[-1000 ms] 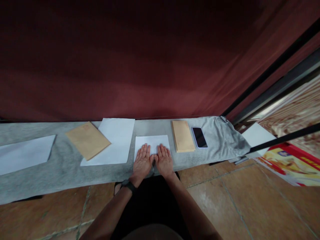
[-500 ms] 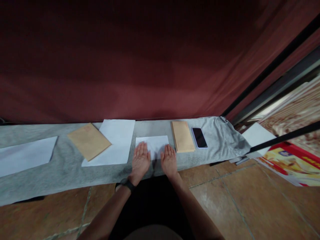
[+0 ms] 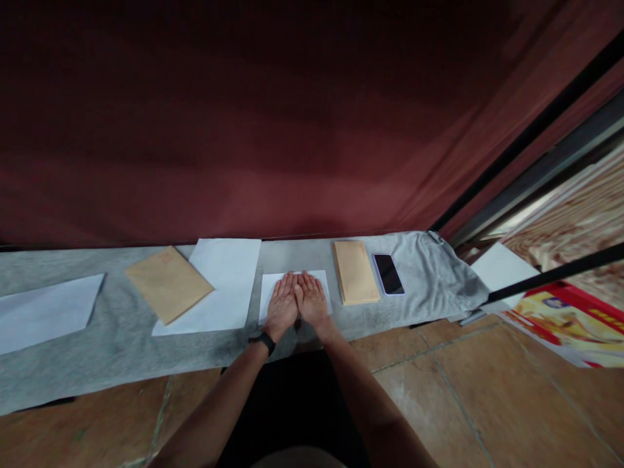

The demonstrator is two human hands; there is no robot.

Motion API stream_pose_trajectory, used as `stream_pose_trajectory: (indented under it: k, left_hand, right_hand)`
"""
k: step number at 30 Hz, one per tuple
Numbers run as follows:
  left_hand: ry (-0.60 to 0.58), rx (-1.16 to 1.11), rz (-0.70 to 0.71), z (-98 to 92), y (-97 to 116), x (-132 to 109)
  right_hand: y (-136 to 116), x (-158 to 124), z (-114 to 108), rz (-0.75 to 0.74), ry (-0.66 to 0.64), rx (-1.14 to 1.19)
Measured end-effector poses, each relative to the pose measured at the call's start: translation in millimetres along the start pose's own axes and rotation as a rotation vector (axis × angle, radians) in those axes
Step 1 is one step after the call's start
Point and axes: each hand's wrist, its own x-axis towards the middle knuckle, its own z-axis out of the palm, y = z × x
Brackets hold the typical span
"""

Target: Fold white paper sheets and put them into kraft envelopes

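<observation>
A small white sheet of paper (image 3: 268,287), perhaps folded, lies on the grey cloth directly in front of me. My left hand (image 3: 283,305) rests flat on its middle, fingers stretched out and pointing away from me. Beside it, touching along the thumbs, my right hand (image 3: 311,300) lies flat on the same paper. Both palms cover most of the sheet, and only its left, right and far edges show. Neither hand grips anything. A black band sits around my left wrist.
Brown envelopes (image 3: 357,273) lie to the right, with a phone (image 3: 389,274) beyond them. On the left, another brown envelope stack (image 3: 168,284) overlaps large white paper (image 3: 229,286). More white paper (image 3: 49,312) lies farther left. A dark red curtain (image 3: 292,162) hangs behind the cloth-covered surface (image 3: 121,344).
My hands have come inward from the paper's two sides and now meet at its middle, still flat. The view has shifted slightly; the envelopes and phone have stayed put.
</observation>
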Motion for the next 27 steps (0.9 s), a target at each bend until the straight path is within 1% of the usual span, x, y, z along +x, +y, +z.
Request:
stream_pose_trajectory:
  k: [3,7,11,14,18,24,26,27]
  left_hand:
    - [0.011,-0.007,-0.05,-2.8,-2.0,0.2]
    - [0.057,-0.009,-0.124,-5.2,-8.3,-2.2]
    - [0.109,-0.026,-0.205,-7.3,-12.2,-8.0]
    - [0.144,-0.036,-0.255,-10.2,-12.3,-14.4]
    - [0.169,-0.036,-0.282,-15.0,-11.3,-23.1]
    - [0.144,-0.032,-0.298,-19.3,-9.7,-26.9]
    - [0.136,-0.033,-0.309,-19.2,-9.8,-26.3]
    - [0.131,-0.028,-0.309,-19.0,-10.1,-25.9]
  right_hand:
    - [4.8,-1.0,1.8,0.008,0.032,-0.056]
    - [12.8,-5.0,4.7,0.032,0.13,-0.117]
    - [17.4,-9.0,8.2,0.067,0.224,-0.138]
    - [18.0,-10.6,10.4,0.068,0.267,-0.131]
    - [18.4,-12.3,11.6,0.104,0.247,-0.143]
    - [16.7,-14.9,9.3,0.164,0.238,-0.15]
    - [10.7,-17.6,8.8,0.135,0.223,-0.136]
    - [6.6,-19.7,8.9,0.093,0.203,-0.127]
